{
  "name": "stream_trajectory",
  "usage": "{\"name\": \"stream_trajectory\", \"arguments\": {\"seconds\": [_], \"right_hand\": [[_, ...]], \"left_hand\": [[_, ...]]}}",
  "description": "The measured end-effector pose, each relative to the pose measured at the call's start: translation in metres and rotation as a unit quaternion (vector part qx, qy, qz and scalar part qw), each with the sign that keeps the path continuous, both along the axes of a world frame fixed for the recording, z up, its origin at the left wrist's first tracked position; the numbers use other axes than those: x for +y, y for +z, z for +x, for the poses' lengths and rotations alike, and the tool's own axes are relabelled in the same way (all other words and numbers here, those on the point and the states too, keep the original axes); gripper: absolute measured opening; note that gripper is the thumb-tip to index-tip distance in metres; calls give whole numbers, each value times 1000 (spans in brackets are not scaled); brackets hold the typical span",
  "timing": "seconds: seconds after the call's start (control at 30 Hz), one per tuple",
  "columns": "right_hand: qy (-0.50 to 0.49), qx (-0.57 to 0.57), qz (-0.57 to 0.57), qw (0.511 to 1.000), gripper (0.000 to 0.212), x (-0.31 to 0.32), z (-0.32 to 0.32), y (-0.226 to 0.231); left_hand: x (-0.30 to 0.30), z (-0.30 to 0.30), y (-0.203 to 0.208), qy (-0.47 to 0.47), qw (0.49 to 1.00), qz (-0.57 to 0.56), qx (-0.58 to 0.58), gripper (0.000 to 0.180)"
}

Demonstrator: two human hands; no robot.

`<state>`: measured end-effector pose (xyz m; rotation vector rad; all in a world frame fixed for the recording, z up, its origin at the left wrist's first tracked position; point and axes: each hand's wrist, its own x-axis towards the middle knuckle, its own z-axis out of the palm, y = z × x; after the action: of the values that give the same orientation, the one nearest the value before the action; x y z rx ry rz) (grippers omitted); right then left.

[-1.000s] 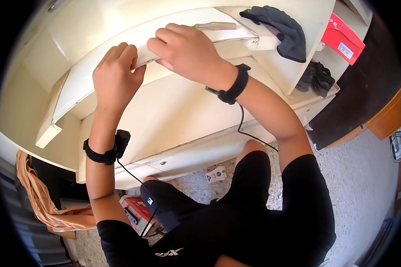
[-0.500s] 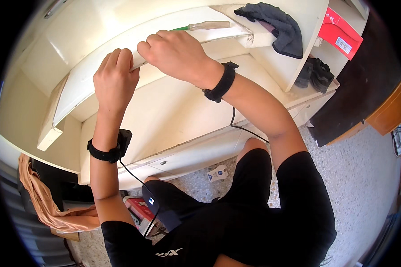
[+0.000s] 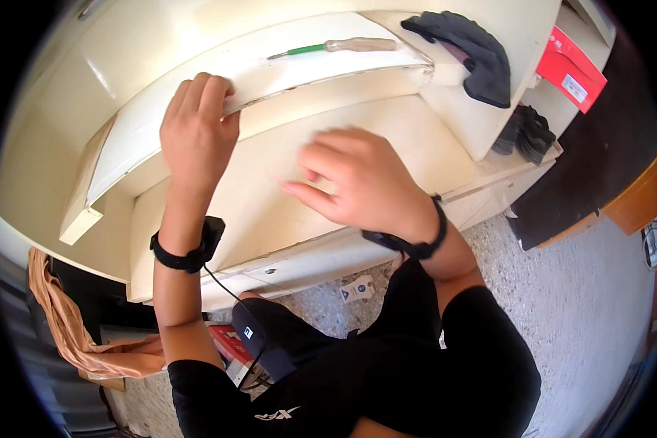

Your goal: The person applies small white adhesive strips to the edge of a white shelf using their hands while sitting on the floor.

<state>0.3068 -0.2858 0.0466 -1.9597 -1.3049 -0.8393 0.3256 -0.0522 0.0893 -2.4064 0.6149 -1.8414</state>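
Wearing a black short-sleeved top (image 3: 387, 379) and black straps (image 3: 182, 259) on both wrists, the person reaches up from 6 o'clock. At 8 o'clock a peach cloth (image 3: 87, 347) hangs in folds; a card tag (image 3: 358, 289) lies on the speckled floor (image 3: 482, 241) at 5 o'clock. Just off centre toward 1 o'clock, the right hand (image 3: 369, 179), slightly blurred, is over the cream lower shelf (image 3: 248, 193), fingers loosely curled, thumb apart from them. Farther up, at 10 o'clock, the left hand (image 3: 197, 135) grips the front edge of a white shelf panel (image 3: 255, 77) that spans from 9 to 1 o'clock. On it, at 12 o'clock, lies a green-shafted screwdriver (image 3: 361, 44) with a translucent handle, tip toward 9 o'clock. Beyond, a dark grey cloth (image 3: 482, 62) drapes at 1 o'clock, black shoes (image 3: 534, 139) and a red box (image 3: 562, 66) at 2 o'clock.
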Motion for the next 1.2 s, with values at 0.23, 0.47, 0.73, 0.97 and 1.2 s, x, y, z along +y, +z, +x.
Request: {"name": "stream_trajectory", "arguments": {"seconds": [0.23, 0.47, 0.73, 0.97, 1.2], "right_hand": [[343, 550, 396, 651, 18, -69, 39, -63], [148, 536, 525, 644, 19, -84, 70, -54], [250, 548, 547, 581, 22, -90, 68, -43], [173, 552, 603, 549, 18, -71, 73, -31], [120, 524, 580, 611, 19, -74, 81, -33]], "left_hand": [[10, 0, -3, -23, 998, 31, -50, 24], [5, 4, -4, -10, 999, 23, -40, 24], [-9, -6, -19, 50, 996, -75, 4, 17], [-18, -11, -29, 48, 990, -128, -18, 18], [-22, -9, -32, 49, 987, -149, -20, 17]]}}
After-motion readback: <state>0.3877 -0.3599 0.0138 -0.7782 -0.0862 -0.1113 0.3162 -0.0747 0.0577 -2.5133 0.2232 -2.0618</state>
